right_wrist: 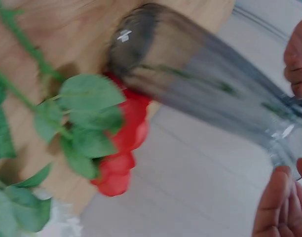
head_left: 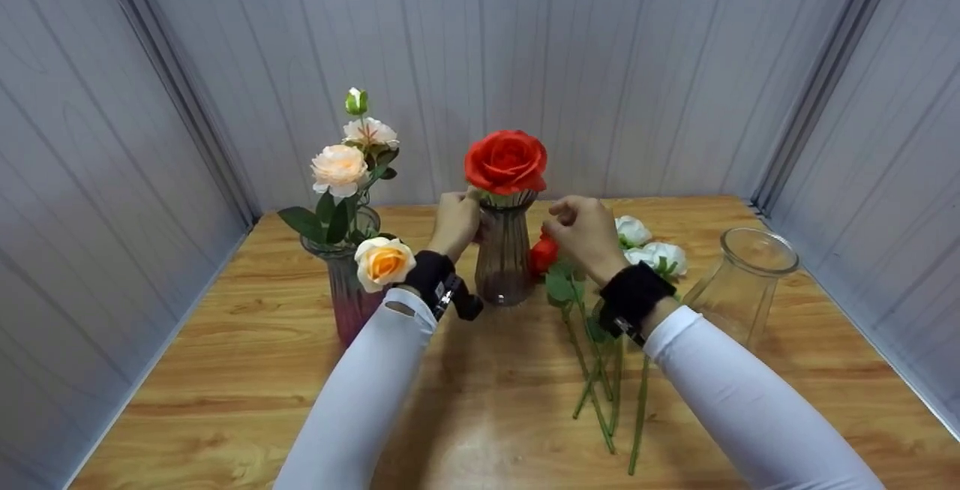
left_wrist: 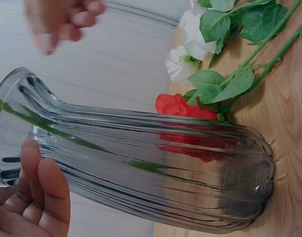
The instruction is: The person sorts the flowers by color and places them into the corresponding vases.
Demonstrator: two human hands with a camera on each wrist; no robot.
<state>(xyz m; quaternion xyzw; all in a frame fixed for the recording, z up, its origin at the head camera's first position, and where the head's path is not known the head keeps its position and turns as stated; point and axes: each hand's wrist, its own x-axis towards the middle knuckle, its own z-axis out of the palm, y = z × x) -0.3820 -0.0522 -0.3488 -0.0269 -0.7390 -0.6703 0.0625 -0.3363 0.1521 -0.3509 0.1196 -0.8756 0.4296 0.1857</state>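
A large red rose [head_left: 506, 162] stands upright in a grey ribbed glass vase [head_left: 504, 257], its green stem [left_wrist: 87, 143] showing through the glass. At the vase's neck on the left is my left hand [head_left: 456, 221], its fingers [left_wrist: 52, 185] loosely bent beside the glass; whether they touch it I cannot tell. On the other side my right hand [head_left: 589, 235] hovers apart from the vase with loosely curled fingers and nothing visible in them. Below it another red rose [head_left: 544, 254] lies against the vase's base, beside white roses [head_left: 658, 257] with leafy stems.
At left stands a pinkish ribbed vase [head_left: 349, 302] holding pale peach roses [head_left: 340, 169] and an orange-centred rose [head_left: 385, 263] that leans over my left wrist. A clear glass vase [head_left: 761, 254] stands at right. Panelled walls [head_left: 592, 77] enclose the wooden table [head_left: 247, 385].
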